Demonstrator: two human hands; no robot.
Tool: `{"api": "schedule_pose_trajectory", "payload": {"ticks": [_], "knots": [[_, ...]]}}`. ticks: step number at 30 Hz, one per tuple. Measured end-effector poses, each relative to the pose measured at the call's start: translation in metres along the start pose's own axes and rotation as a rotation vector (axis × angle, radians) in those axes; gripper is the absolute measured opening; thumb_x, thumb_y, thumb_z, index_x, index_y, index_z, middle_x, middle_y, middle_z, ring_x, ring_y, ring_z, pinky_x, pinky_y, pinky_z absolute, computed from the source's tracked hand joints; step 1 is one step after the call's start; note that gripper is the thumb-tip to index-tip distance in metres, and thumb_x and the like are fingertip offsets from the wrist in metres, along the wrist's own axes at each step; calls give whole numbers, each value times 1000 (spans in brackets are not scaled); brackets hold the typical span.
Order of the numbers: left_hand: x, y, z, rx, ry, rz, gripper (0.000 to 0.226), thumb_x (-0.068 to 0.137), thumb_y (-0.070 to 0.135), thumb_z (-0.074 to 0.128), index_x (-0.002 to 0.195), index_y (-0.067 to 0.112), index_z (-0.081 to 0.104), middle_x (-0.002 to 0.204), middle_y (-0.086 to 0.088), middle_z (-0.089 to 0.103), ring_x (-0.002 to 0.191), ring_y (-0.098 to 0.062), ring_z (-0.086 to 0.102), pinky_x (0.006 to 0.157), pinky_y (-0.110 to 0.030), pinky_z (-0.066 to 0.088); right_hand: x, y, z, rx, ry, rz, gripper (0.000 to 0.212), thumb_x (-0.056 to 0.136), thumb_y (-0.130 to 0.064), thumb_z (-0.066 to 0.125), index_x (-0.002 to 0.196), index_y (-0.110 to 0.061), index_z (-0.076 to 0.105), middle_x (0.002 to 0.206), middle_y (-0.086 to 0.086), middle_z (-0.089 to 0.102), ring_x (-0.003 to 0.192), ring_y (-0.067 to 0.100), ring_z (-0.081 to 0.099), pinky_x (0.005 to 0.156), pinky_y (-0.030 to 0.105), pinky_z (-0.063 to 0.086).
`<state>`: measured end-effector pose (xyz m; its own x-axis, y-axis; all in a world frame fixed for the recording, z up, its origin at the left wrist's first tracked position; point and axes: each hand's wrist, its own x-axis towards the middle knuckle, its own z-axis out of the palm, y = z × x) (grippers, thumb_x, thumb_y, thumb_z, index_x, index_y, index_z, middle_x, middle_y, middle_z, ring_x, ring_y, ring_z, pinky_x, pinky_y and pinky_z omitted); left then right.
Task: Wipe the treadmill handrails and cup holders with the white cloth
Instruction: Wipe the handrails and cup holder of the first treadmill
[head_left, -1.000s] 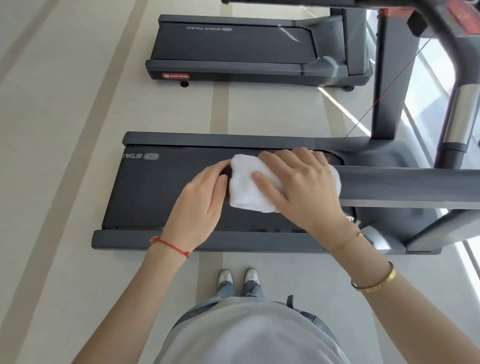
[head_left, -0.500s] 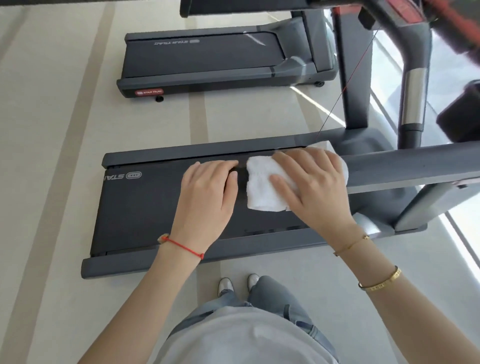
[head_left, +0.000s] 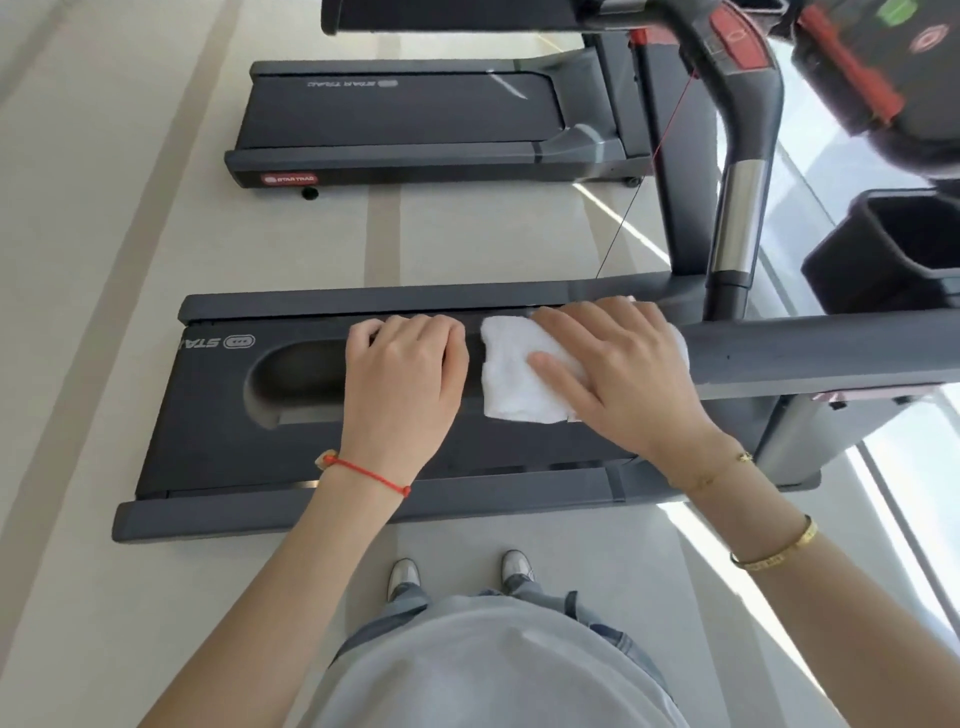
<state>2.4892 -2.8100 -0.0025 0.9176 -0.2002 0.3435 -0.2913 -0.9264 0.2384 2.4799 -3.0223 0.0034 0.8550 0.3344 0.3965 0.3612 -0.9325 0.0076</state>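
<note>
Pressed flat under spread fingers, the white cloth (head_left: 519, 382) is held down on the grey handrail (head_left: 810, 353) by the right hand (head_left: 618, 374), palm over the cloth's right part. Just to its left, the left hand (head_left: 402, 376) curls over the same rail's end, fingers wrapped across the top; the two hands are near but not touching. Folded into a thick pad, the cloth looks clean and fluffy, with its left and lower edges showing beyond the hand. One dark cup holder (head_left: 893, 249) sits at the upper right, a deep square-walled well; its inside is in shadow, so whether anything lies in it is hard to tell. Two treadmills show: the near treadmill (head_left: 218, 452) under the hands and a second treadmill (head_left: 395, 124) beyond it on the pale floor (head_left: 93, 260).
</note>
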Motion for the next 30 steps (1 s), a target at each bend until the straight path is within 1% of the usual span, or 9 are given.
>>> {"api": "schedule_pose_trajectory", "payload": {"ticks": [2,5,7,10,13,18,20,25,30], "knots": [[1,8,3,0,17,-23,34,101,23,34,90,21,66,83,9,69,80,-18,61,89,-34,37,-15,31,-6,-21,23,4,41,101,-46,38,117,-20,65,102,-2,67,88,26,57,82,39,41],[1,20,7,9,41,-46,34,102,24,35,90,22,67,82,9,68,80,-19,60,90,-35,36,-25,64,-14,-54,46,141,42,101,-42,34,102,-18,68,85,0,67,80,28,57,78,41,41],[1,24,9,27,57,-58,35,102,24,35,92,23,68,83,10,69,81,-19,60,90,-37,36,-17,56,-10,-27,18,117,43,101,-43,32,98,-18,67,79,1,65,73,29,54,74,42,40],[0,25,10,57,57,-64,38,102,24,33,93,22,69,85,9,70,82,-19,61,90,-38,36,-6,22,1,17,-20,-46,48,100,-50,32,116,-19,64,94,1,66,78,29,54,77,43,40],[0,25,10,52,59,-57,37,103,24,33,94,22,69,87,9,71,83,-18,61,91,-38,37,-13,36,1,17,-26,-121,50,101,-53,34,126,-19,61,107,-1,65,86,28,56,80,41,42],[-2,16,9,-5,104,-54,32,102,22,39,93,19,69,91,8,71,88,-19,63,98,-39,38,-24,68,-6,-21,3,42,45,101,-48,33,103,-18,66,81,-1,63,72,27,53,74,39,40],[-6,6,7,-5,135,-77,32,103,23,38,94,19,69,93,7,71,91,-19,63,101,-40,37,-12,55,-4,-25,-42,68,50,101,-49,26,96,-18,66,72,0,60,66,27,50,70,40,40],[-21,-27,-1,-29,183,-146,32,102,26,37,106,16,67,109,2,69,108,-20,60,114,-42,27,21,-1,4,11,-191,-99,68,96,-67,11,106,-19,58,79,1,58,67,26,48,68,38,39],[-35,-62,-14,-151,179,-198,35,101,22,34,117,13,63,120,-1,64,119,-22,52,106,-43,37,59,-76,18,-6,-242,-208,77,88,-75,6,119,-20,50,89,0,57,74,25,49,72,37,40]]}}
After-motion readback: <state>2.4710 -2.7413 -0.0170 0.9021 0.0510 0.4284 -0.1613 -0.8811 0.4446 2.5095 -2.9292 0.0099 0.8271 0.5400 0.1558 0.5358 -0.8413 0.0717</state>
